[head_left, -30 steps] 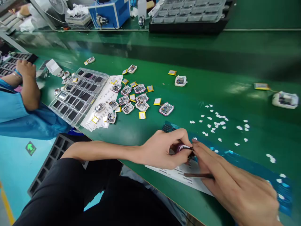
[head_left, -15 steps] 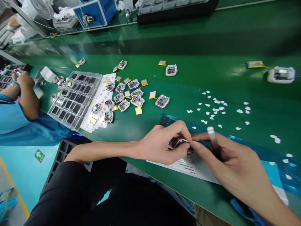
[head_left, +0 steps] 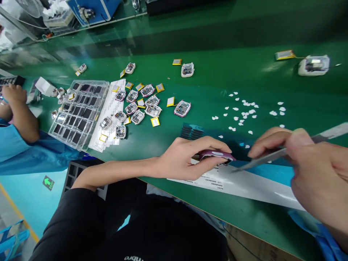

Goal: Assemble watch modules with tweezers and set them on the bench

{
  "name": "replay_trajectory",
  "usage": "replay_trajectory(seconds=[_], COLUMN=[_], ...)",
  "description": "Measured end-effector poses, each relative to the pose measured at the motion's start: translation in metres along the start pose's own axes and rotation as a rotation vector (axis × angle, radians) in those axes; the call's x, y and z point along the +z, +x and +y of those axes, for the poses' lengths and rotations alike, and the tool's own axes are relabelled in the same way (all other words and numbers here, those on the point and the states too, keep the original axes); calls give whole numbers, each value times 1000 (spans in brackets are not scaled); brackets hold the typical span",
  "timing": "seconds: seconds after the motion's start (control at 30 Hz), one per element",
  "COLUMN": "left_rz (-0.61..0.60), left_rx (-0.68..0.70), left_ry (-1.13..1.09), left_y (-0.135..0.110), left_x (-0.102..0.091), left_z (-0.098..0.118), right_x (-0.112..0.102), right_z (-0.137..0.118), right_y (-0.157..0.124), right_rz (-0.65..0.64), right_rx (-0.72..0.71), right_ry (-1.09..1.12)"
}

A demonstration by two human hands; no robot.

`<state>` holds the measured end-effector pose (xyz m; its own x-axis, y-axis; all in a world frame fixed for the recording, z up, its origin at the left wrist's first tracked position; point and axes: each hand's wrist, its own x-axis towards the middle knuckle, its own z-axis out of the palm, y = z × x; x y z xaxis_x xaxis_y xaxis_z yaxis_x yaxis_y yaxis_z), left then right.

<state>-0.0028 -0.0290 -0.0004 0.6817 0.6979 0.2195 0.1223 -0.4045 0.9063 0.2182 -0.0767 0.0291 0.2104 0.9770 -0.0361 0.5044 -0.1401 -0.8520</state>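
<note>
My left hand (head_left: pixel 187 159) is closed around a small purple-rimmed watch case (head_left: pixel 216 156), holding it just above a white label sheet (head_left: pixel 244 183) near the green table's front edge. My right hand (head_left: pixel 312 166) has drawn back to the right and pinches metal tweezers (head_left: pixel 261 162), whose tip points left toward the case without touching it. A blue film sheet (head_left: pixel 274 170) lies under both hands.
Several watch cases with yellow batteries (head_left: pixel 146 105) lie scattered mid-table beside a clear tray of dark screens (head_left: pixel 78 114). Small white paper bits (head_left: pixel 241 112) dot the table. Another case with its battery (head_left: pixel 312 65) lies far right. A co-worker's arm in a blue sleeve (head_left: pixel 16 119) rests at left.
My right hand has pulled away from the case to the right and now holds the tweezers level. The left hand has kept hold of the case. The view has tilted down.
</note>
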Motion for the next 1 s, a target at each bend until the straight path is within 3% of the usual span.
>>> replay_trajectory(seconds=[0.07,0.13,0.2,0.27,0.4,0.67,1.0], left_rz=[-100,-163,-166,-144,-111,-92,-56], left_rx=[-37,-106,-158,-162,-131,-140,-115], left_ry=[64,137,181,191,190,196,214], left_y=[0,0,2,3,2,1,0], left_x=[0,2,4,6,9,9,11], left_z=[-5,-9,-12,-13,-13,-12,-14], right_x=[-5,-11,-15,-18,-20,-8,-16], right_z=[6,15,22,28,35,36,31], right_y=[7,14,20,25,29,28,36], right_rz=[-133,-406,-620,-723,-766,-882,-797], right_rx=[-45,-76,-116,-155,-197,109,168], right_ry=[-115,-105,-100,-124,-117,102,111])
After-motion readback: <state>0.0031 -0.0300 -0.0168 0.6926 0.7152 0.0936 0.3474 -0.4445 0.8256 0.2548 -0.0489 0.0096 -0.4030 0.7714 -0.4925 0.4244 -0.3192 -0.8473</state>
